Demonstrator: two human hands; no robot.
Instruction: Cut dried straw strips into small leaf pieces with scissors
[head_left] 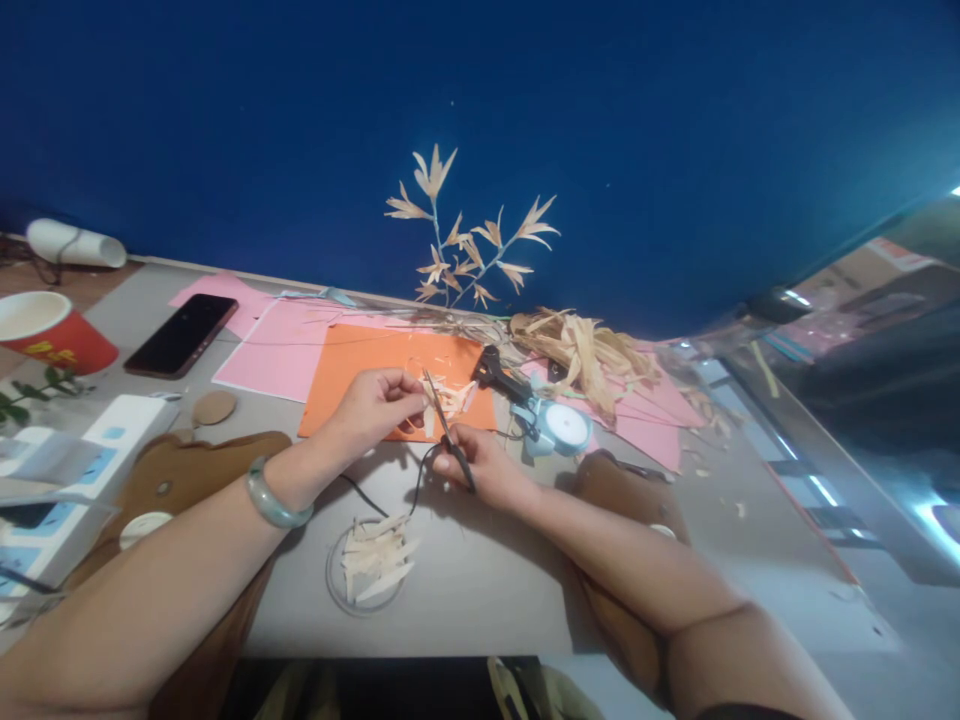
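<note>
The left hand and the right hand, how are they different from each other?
The left hand seems to pinch a thin pale strip, while the right hand grips the scissors. The left hand has a greenish bracelet at its wrist; the right hand has none. Both are bare, without gloves, and close together near the orange sheet.

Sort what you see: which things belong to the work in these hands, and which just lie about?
Probably in use:
- scissors, in the right hand
- pale strip, by the left hand
- orange sheet
- cut pieces in the round dish
- dried husks

Apparently lying about:
- phone
- red cup
- white cylinder on its side
</note>
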